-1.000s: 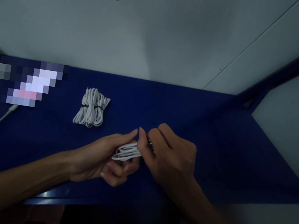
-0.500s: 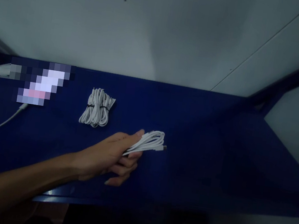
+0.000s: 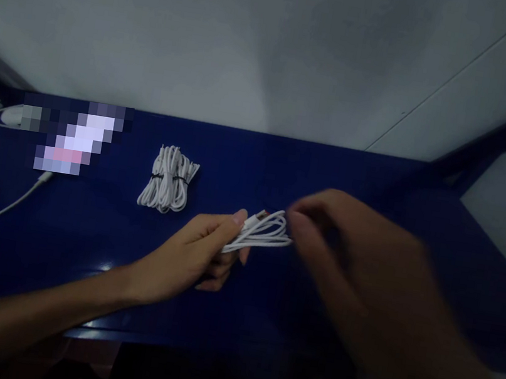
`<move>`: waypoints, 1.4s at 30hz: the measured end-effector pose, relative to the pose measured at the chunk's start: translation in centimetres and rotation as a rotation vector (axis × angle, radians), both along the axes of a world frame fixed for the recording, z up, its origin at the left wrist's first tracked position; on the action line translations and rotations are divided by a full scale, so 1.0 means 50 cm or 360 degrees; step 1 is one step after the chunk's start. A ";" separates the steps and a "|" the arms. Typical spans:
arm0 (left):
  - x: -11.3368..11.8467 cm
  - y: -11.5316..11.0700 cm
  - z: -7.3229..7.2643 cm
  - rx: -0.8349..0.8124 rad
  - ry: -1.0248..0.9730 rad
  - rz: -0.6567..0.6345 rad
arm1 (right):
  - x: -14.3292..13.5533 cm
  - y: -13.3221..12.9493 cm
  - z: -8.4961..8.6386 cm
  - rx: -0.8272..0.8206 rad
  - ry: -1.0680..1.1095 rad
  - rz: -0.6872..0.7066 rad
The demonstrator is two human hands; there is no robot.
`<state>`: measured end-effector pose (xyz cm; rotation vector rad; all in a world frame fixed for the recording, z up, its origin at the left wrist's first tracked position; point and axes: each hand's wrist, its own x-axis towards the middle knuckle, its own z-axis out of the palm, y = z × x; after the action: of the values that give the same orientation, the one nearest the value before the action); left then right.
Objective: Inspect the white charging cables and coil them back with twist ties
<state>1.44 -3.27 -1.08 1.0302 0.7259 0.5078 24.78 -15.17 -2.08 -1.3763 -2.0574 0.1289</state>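
Note:
A coiled white cable is pinched between the thumb and fingers of my left hand, its loops pointing right and a plug end showing at the top. My right hand, blurred, comes in from the right with its thumb and fingertips at the far end of the loops. Whether those fingertips grip the cable is too blurred to tell. Behind my left hand, several white cables tied with black ties lie in a bundle on the blue tabletop.
At the left lies a pixelated bright device with a white charging cable running from it. A white object with a thin cord is beside it. A pale wall rises behind the tabletop, and a blue frame bar slants at the right.
My right hand has come into view from the right and reached the coil. The held cable has turned in my left hand, so its plug end now shows on the upper side.

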 end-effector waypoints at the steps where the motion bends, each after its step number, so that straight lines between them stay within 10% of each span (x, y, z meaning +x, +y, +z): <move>1: 0.000 -0.001 -0.001 0.0047 0.0032 0.0036 | -0.013 0.069 0.036 -0.0101 -0.0027 0.0019; 6: -0.005 -0.007 -0.009 0.0262 0.0222 0.0183 | -0.076 0.229 0.097 -0.0357 -0.0012 0.0141; 13: -0.002 0.003 -0.004 0.0081 0.0040 0.0245 | -0.074 0.248 0.034 -0.0143 0.0289 0.0348; 19: -0.010 0.027 0.005 -0.0503 -0.0159 -0.0221 | -0.062 0.272 0.007 0.0413 0.0294 0.0452; 32: 0.001 0.015 -0.006 -0.0059 -0.0051 -0.0044 | -0.055 0.265 -0.004 -0.0005 0.0484 0.0485; 42: -0.009 0.027 0.019 -0.0609 -0.0250 -0.0323 | -0.051 0.260 -0.010 0.0339 0.0392 0.0520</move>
<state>0.97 -1.92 -0.13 0.6873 0.5446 0.2565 22.22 -2.15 -2.59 -0.8458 -2.0051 0.2012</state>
